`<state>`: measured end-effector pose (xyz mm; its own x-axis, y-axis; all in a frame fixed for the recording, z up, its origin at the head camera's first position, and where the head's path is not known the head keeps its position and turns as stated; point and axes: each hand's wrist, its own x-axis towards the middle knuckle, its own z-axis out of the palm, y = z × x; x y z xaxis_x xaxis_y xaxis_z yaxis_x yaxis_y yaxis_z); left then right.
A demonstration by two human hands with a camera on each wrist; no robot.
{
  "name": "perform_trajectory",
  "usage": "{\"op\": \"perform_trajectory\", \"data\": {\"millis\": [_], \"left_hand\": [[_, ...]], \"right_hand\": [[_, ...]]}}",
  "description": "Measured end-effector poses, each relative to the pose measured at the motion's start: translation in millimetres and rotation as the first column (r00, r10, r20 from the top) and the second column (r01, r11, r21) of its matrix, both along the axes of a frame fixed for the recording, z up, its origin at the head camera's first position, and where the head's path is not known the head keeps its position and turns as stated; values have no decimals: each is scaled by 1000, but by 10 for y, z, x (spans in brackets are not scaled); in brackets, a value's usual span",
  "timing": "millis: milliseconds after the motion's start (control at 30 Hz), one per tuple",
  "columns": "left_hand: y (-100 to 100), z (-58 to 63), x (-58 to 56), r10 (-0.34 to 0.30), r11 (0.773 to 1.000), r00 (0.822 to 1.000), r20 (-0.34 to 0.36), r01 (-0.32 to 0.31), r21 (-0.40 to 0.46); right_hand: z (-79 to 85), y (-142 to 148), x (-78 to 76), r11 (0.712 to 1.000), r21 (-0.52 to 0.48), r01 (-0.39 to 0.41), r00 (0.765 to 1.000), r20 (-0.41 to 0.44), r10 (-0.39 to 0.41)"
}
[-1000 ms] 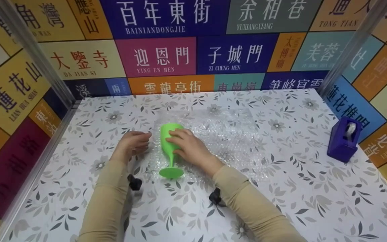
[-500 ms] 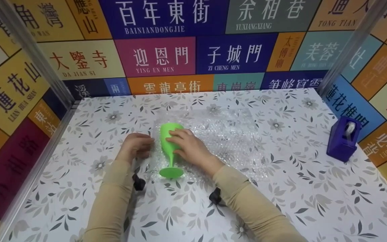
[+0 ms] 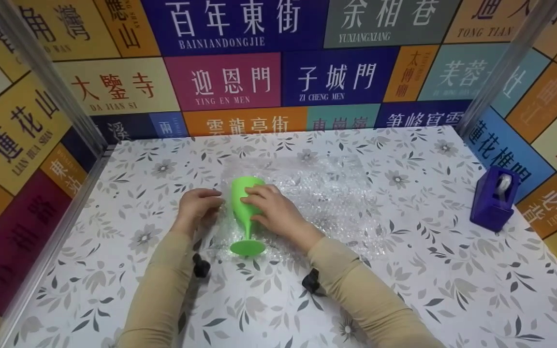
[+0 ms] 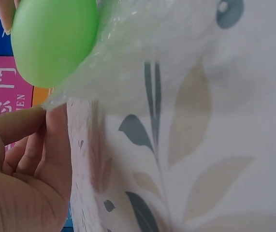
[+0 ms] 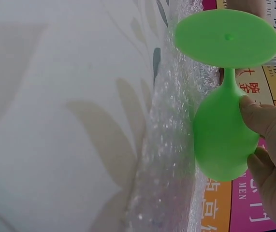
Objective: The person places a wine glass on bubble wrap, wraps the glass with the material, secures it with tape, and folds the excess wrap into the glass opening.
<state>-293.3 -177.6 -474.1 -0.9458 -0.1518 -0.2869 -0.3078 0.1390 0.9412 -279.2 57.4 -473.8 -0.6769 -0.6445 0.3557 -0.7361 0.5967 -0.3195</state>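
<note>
A bright green plastic goblet [image 3: 245, 209] lies on its side near the left edge of a clear bubble wrap sheet [image 3: 322, 208], its round foot toward me. My right hand [image 3: 278, 212] holds the goblet by the bowl; in the right wrist view the thumb [image 5: 261, 116] sits by the stem end. To the left, my left hand [image 3: 196, 208] pinches the edge of the bubble wrap [image 4: 79, 82] between thumb and finger, and that edge is lifted off the table beside the bowl in the left wrist view.
A purple tape dispenser [image 3: 495, 199] with a roll of clear tape stands at the right edge of the table. White cloth with a leaf pattern [image 3: 404, 299] covers the table. Colourful panels with Chinese lettering [image 3: 230, 79] wall the back and both sides.
My left hand has moved slightly right, to the bubble wrap's left edge. The right hand and the goblet have barely moved.
</note>
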Motion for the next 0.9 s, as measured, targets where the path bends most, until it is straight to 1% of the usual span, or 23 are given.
{"op": "perform_trajectory", "data": {"millis": [100, 233, 467, 533, 733, 900], "left_hand": [[33, 37, 1, -19, 1000, 1000, -18, 19, -8], [84, 90, 6, -32, 999, 999, -8, 32, -30], [162, 125, 7, -17, 999, 1000, 17, 18, -43], [186, 130, 12, -14, 999, 1000, 11, 15, -46], [259, 143, 56, -20, 998, 997, -69, 17, -54], [297, 160, 100, -39, 993, 991, -130, 24, -117]], "right_hand": [[7, 3, -1, 1000, 1, 3, 1000, 0, -3], [6, 3, -11, 1000, 5, 6, 1000, 6, -6], [5, 28, -21, 1000, -11, 12, 1000, 16, -12], [11, 36, -25, 1000, -14, 15, 1000, 18, -14], [31, 54, -32, 1000, -13, 25, 999, 36, -25], [34, 65, -37, 1000, -5, 29, 999, 40, -29]]}}
